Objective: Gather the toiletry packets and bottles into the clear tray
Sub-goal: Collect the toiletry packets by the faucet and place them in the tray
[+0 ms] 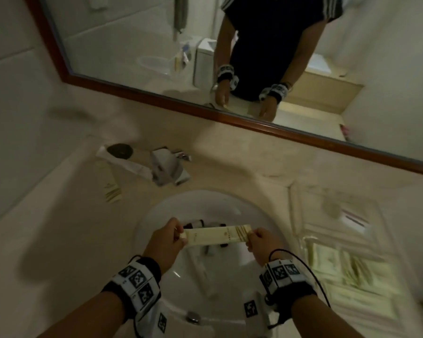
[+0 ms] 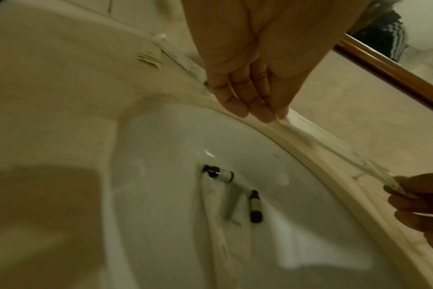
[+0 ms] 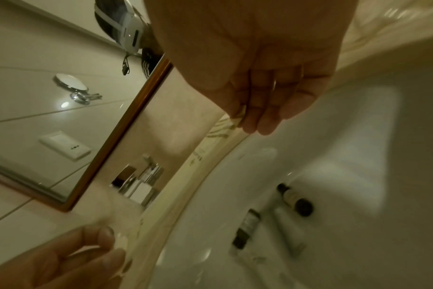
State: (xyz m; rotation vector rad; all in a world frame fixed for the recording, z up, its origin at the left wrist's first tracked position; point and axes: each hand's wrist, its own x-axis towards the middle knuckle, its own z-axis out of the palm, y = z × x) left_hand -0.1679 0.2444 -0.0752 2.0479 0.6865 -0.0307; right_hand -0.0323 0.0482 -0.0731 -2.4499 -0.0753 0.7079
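Over the white sink (image 1: 156,215), the left hand (image 1: 165,242) and right hand (image 1: 260,242) each pinch one end of a cream toiletry packet (image 1: 216,236); below lie what appear to be small dark-capped bottles (image 2: 255,207).

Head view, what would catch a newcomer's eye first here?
A cream packet stretched over the sink, pinched at its ends by the left hand and right hand. Below it, small dark-capped bottles lie in the basin. Right of the sink, a clear tray holds more cream packets.
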